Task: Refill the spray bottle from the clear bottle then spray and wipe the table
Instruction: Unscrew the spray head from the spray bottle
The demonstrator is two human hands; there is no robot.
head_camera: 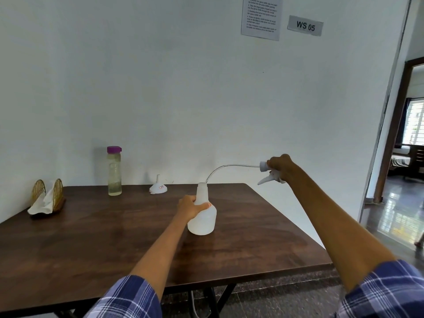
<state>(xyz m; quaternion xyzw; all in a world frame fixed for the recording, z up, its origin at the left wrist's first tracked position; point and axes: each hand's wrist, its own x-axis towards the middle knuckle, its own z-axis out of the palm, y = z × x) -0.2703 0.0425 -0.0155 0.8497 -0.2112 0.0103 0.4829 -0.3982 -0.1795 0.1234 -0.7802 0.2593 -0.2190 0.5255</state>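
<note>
A: Left hand (191, 207) wraps the white plastic spray bottle (202, 214) on the dark wooden table (91, 244), mid-right; right hand (279, 168) grips the trigger head (269, 173), tube trailing.

B: Looks light, thin-walled. Hold the neck; it'll tip easily.

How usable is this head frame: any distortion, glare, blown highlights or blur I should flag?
Head view: wide-angle bending curves the door frame and table edge; soft, even daylight, with faint shadows behind the clear bottle; the window is blown out and glares off the floor; the wall notice is too soft to read, while both hands and the spray bottle look sharp.
</note>
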